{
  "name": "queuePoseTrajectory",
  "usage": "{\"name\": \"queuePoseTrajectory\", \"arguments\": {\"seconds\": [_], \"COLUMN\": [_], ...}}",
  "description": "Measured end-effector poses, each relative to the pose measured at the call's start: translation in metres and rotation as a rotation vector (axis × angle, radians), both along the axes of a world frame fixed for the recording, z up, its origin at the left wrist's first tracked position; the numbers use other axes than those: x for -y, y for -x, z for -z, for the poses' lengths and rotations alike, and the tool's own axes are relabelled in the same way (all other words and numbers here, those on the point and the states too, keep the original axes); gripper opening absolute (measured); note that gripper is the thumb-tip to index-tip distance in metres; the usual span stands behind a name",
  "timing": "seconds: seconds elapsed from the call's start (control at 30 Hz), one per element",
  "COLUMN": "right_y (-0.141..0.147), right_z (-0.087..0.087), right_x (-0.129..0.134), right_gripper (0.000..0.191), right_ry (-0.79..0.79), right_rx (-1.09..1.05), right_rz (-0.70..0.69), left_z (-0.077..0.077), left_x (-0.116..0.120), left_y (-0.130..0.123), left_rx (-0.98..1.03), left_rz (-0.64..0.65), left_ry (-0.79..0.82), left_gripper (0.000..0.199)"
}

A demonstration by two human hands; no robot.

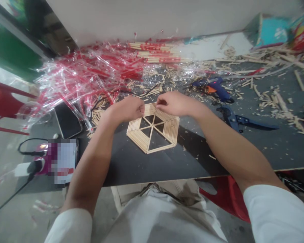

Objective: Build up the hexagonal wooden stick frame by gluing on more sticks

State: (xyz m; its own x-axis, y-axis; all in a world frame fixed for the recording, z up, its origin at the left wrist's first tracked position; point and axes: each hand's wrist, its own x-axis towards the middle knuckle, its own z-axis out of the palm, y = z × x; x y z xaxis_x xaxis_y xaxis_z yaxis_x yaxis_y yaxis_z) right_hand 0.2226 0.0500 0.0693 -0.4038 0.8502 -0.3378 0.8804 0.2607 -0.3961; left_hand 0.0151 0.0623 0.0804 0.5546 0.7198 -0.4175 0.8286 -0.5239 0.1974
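On the dark table lies a flat hexagonal frame [138,141] built from thin wooden sticks, with spokes meeting in its middle. Most of its sides carry rows of parallel sticks; the near right side has only a narrow band. My left hand [129,108] is at the frame's far left edge, its fingers curled closed. At the far right edge, my right hand [174,103] has thumb and fingers pinched together. Whatever either hand pinches is hidden or too small to make out.
Behind the frame are a heap of red and clear plastic wrappers [91,74] and bundled sticks [162,60]. A blue glue gun [219,88] and blue-handled pruning shears [234,120] lie right, among stick scraps [276,99]. Two phones [68,119] and a purple power strip [44,160] are left.
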Motion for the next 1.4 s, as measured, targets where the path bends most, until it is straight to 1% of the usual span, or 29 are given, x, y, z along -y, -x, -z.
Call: {"name": "queuePoseTrajectory", "arguments": {"seconds": [0.07, 0.3, 0.43, 0.6, 0.83, 1.07, 1.4], "right_y": [0.001, 0.002, 0.002, 0.001, 0.002, 0.002, 0.002], "right_z": [0.000, 0.000, 0.002, 0.004, 0.005, 0.004, 0.004], "right_x": [0.000, 0.001, 0.001, -0.001, 0.000, 0.000, 0.000], "right_gripper": [0.027, 0.027, 0.027, 0.027, 0.030, 0.028, 0.029], "right_ry": [-0.003, -0.006, -0.020, -0.028, -0.032, -0.039, -0.052], "right_rx": [0.006, 0.015, 0.019, 0.029, 0.035, 0.044, 0.049], "right_rz": [0.001, 0.017, 0.011, 0.013, 0.016, 0.015, 0.019], "left_z": [0.001, 0.004, 0.007, 0.010, 0.008, 0.009, 0.010], "left_x": [0.001, -0.001, -0.004, -0.007, -0.007, -0.008, -0.009], "left_y": [-0.002, -0.003, 0.000, 0.004, 0.005, 0.006, 0.006], "left_rx": [0.013, 0.067, 0.140, 0.184, 0.183, 0.172, 0.168], "left_rz": [-0.010, -0.111, -0.115, -0.112, -0.143, -0.111, -0.053], "left_ry": [-0.018, -0.005, 0.011, 0.038, 0.082, 0.079, 0.041], "left_gripper": [0.017, 0.019, 0.019, 0.018, 0.019, 0.023, 0.021]}}
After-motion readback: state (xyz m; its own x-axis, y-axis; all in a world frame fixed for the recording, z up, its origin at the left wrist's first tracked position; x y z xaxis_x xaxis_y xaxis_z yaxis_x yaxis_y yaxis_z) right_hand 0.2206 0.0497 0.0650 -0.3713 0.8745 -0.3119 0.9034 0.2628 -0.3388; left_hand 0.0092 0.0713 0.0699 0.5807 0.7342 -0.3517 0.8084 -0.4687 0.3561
